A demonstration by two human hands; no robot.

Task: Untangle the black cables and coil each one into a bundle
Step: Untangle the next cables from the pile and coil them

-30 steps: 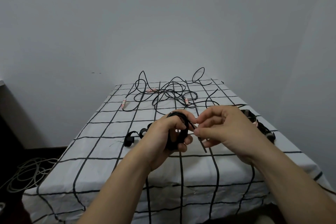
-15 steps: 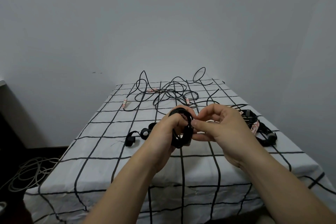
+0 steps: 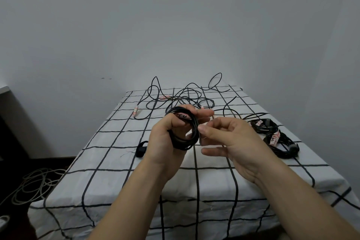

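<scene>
Black cable, wound into a round coil (image 3: 193, 136), sits in the left hand (image 3: 163, 142) above the middle of the white cloth with a black grid (image 3: 109, 171). The fingers are curled through the ring and the thumb lies over the top, clamping the turns beside a white paper tag (image 3: 183, 116).

The right hand (image 3: 237, 142) is half open: its thumb (image 3: 203, 129) touches the coil's right edge and the other fingers are loosely bent and spread. Whether it pinches a strand there I cannot tell, as the spot is blurred and only a short dark stub shows under the thumb.

The left palm hides the coil's near side. A small black strap (image 3: 141, 149) lies partly behind the left wrist.

At the far end lies the tangle of loose black cables (image 3: 187, 97). Two finished black bundles with white-and-pink tags (image 3: 280, 146) lie on the right, and pale cable loops (image 3: 33, 185) on the floor are cut off at the left edge.

Half a second ago the right fingers were closed at the coil; now they have spread, and the coil has shifted slightly up and left.
</scene>
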